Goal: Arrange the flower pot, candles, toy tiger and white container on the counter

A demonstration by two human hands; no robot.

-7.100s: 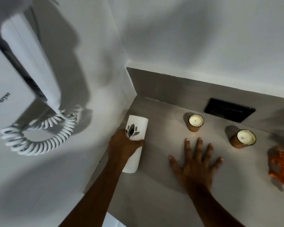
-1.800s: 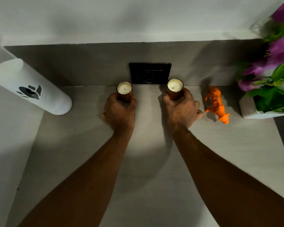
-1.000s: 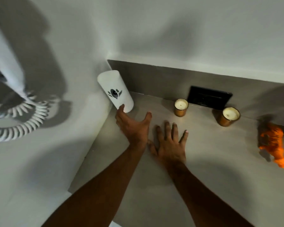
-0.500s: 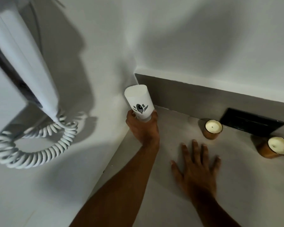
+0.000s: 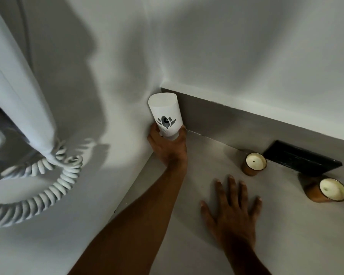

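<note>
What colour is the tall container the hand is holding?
The container is white with a dark leaf-like emblem on its side, seen in the head view, held by the left hand.

white container [image 5: 165, 118]: smooth matt | counter [image 5: 286, 225]: matt grey | candles [image 5: 254, 163]: glossy amber holders, wax tops

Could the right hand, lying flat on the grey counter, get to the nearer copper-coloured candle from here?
Probably yes. The right hand is empty, fingers spread, and only bare grey counter lies between it and the nearer copper-coloured candle. The left hand is busy at the corner.
</note>
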